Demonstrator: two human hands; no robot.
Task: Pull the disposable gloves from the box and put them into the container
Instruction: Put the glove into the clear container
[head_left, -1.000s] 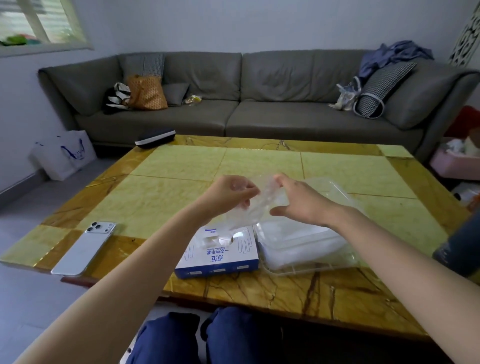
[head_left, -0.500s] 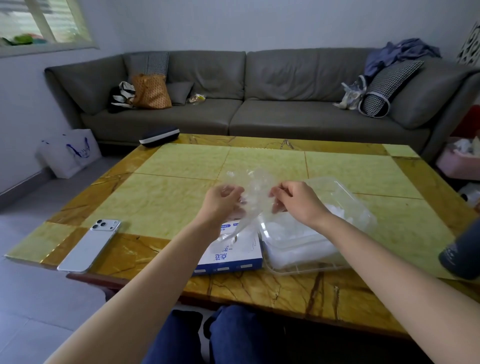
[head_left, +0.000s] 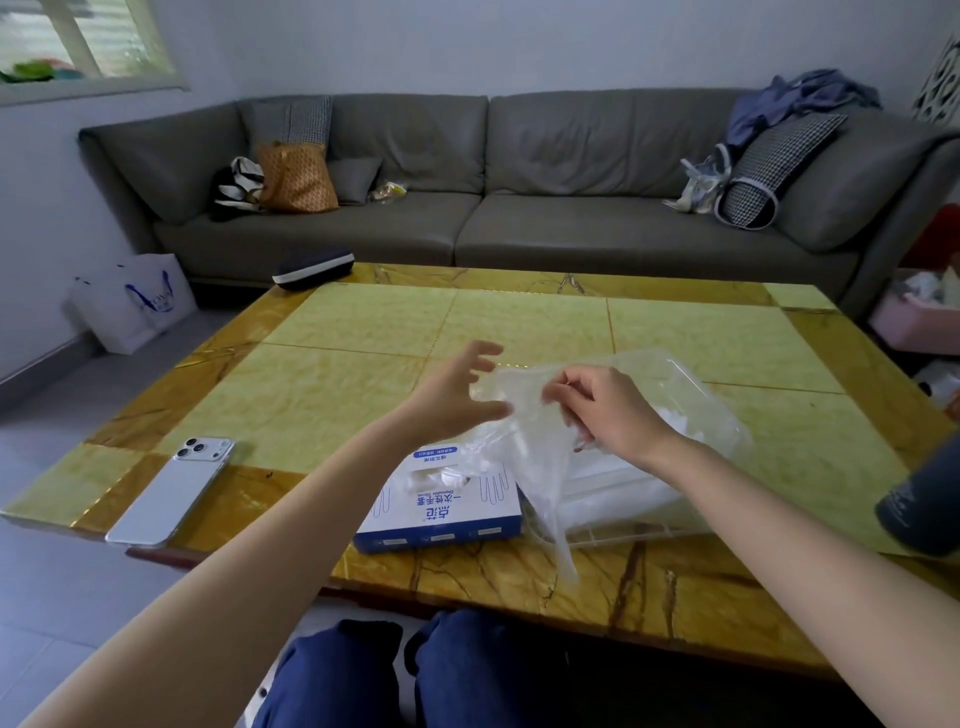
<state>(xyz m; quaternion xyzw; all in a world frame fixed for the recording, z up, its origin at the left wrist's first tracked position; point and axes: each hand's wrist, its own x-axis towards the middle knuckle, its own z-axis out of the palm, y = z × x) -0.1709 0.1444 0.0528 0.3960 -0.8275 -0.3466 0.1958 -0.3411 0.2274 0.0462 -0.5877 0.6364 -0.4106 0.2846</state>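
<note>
A clear glove (head_left: 524, 457) hangs over the right end of the box (head_left: 447, 506), pinched at its top by the curled fingers of the right hand (head_left: 608, 415). Its loose tail drops past the box toward the table (head_left: 363, 374) edge. Above the box the left hand (head_left: 452, 402) has its fingers spread and grips nothing; whether its thumb touches the film I cannot tell. Just right of the box sits the clear container (head_left: 649, 519), already holding a white heap of gloves (head_left: 696, 431). More film shows at the box's slot, so I judge the job partway done: this glove is not yet in, and others remain to pull
</note>
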